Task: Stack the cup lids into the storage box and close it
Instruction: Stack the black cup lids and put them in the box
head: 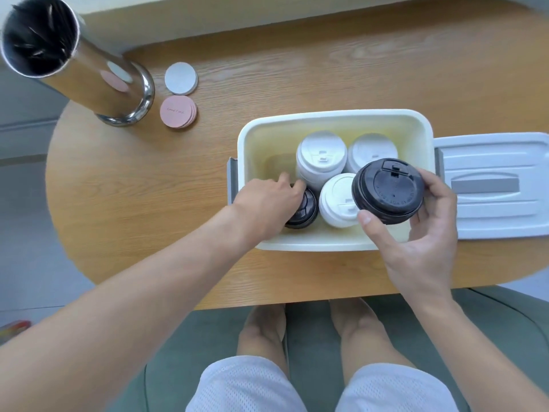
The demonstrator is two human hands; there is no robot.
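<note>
A cream storage box (335, 117) stands open on the wooden table. Inside it are three stacks of white cup lids (322, 156) and a short stack of black lids (304, 209) at its near left corner. My left hand (267, 197) reaches into the box and its fingers curl over that black stack. My right hand (421, 233) holds a stack of black lids (387, 190) by its rim above the box's near right side. The box's white cover (493, 185) lies flat on the table to the right.
A tall steel cylinder (89, 69) holding dark sticks stands at the table's far left. Beside it lie a white round coaster (181, 78) and a small pile of pink ones (178, 111). My knees and a green seat are below the table's near edge.
</note>
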